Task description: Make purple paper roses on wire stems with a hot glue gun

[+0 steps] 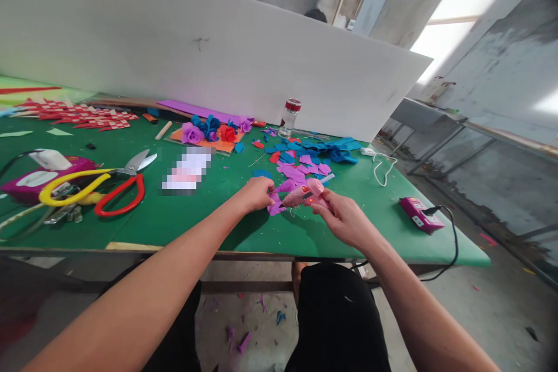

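My right hand [344, 218] is closed round a pink glue gun [305, 194] whose nozzle points left at a purple foam petal [276, 204]. My left hand [257, 193] pinches that petal against the green table [196, 215]. More purple petals [300, 171] and blue petals [325, 148] lie just beyond the hands.
Finished foam roses [213, 131] sit on an orange sheet farther back, near a small glass bottle [289, 117]. Big scissors [108, 186] with yellow and red handles lie at left. A magenta device [421, 214] with a black cable rests near the right edge. A white board [218, 52] stands behind.
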Tool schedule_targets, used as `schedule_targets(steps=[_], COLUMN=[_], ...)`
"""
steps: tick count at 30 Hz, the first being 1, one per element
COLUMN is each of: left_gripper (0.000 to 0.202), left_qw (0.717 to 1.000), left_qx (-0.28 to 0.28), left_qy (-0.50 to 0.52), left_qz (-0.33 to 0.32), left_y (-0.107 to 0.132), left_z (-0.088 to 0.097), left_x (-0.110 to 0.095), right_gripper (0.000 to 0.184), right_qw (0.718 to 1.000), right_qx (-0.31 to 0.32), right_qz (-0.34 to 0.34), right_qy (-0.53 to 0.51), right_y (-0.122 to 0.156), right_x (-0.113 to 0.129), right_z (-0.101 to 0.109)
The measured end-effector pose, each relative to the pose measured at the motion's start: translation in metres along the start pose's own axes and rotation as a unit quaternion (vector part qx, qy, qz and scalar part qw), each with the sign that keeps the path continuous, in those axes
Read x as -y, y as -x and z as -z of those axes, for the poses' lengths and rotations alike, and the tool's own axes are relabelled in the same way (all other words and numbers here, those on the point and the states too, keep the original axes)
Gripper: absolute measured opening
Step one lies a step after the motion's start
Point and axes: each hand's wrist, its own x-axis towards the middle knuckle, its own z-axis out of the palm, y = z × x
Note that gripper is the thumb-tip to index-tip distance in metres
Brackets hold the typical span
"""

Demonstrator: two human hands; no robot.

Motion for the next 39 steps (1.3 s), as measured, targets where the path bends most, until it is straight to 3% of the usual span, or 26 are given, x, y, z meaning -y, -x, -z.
schedule_targets(steps=[7, 14, 19, 21, 25, 32, 36, 39], left_gripper=[0.009, 0.012, 0.014, 0.015, 0.022, 0.029, 0.037, 0.038], left_qw=[1.0, 1.0, 0.997, 0.995, 0.98, 0.927, 0.868, 0.855], left_qx=[0.006, 0.0, -0.005, 0.0, 0.041, 0.119, 0.137, 0.142], left_qy=[0.006, 0.025, 0.068, 0.098, 0.182, 0.34, 0.461, 0.486], left_qz=[-0.008, -0.004, 0.021, 0.032, 0.061, 0.105, 0.128, 0.114], left_y=[-0.001, -0.002, 0.0, 0.001, 0.004, 0.007, 0.009, 0.014], left_z=[-0.002, -0.003, 0.002, 0.004, 0.004, 0.003, 0.008, 0.013], left_x=[0.005, 0.004, 0.0, 0.0, 0.0, -0.001, 0.002, 0.002], right_gripper=[0.023, 0.021, 0.031, 0.036, 0.043, 0.035, 0.034, 0.034], right_qw=[1.0, 0.999, 0.995, 0.976, 0.905, 0.813, 0.799, 0.805], right_qx=[-0.001, -0.001, -0.016, 0.001, 0.042, 0.057, 0.05, 0.047], right_qz=[0.012, 0.0, -0.057, -0.094, -0.13, -0.152, -0.164, -0.173], right_qy=[0.016, 0.038, -0.085, -0.196, -0.402, -0.559, -0.576, -0.566], right_y=[-0.003, -0.002, 0.0, 0.002, 0.006, 0.007, 0.007, 0.007], right_x=[0.005, -0.002, -0.016, -0.022, -0.029, -0.032, -0.034, -0.035], right_z=[-0.009, -0.004, 0.001, 0.002, 0.001, -0.004, 0.001, 0.006])
